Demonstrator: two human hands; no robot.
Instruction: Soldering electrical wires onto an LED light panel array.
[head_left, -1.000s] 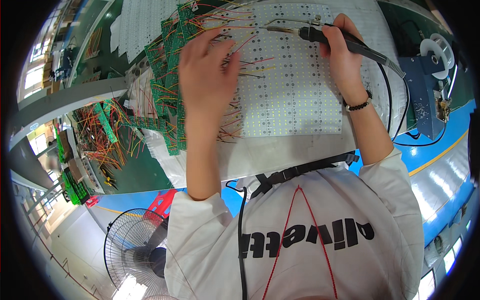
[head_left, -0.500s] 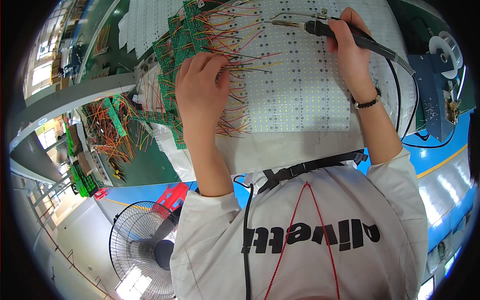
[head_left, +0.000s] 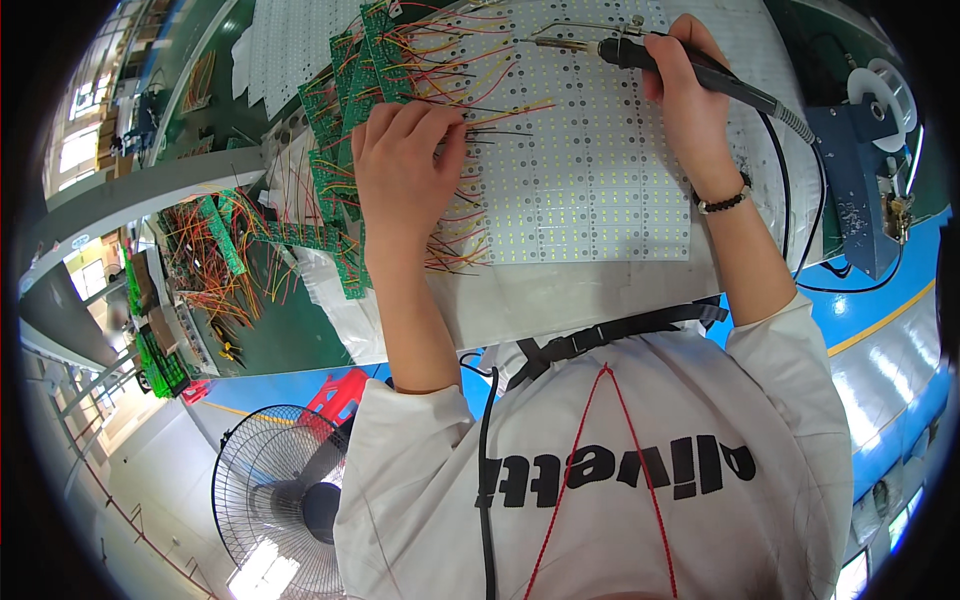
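My right hand is closed round the black handle of a soldering iron, with a thin bent metal guide tube fixed along its top. The iron's tip points left, above a white LED panel sheet dotted with small yellow LEDs. My left hand rests over the sheet's left side, thumb and forefinger pinched together at thin wires. Those wires stick out to the right from the fingertips. Under and beyond this hand lie green circuit boards in overlapping rows, with red, yellow and black wires on them.
A blue solder feeder with a white reel stands at the right, its black cable running to the iron. More wired boards heap up at the left, beside a grey curved bar. A black fan stands lower left.
The whole view has shifted slightly. My left thumb and forefinger have moved a little against the wires. The soldering iron stays held above the sheet.
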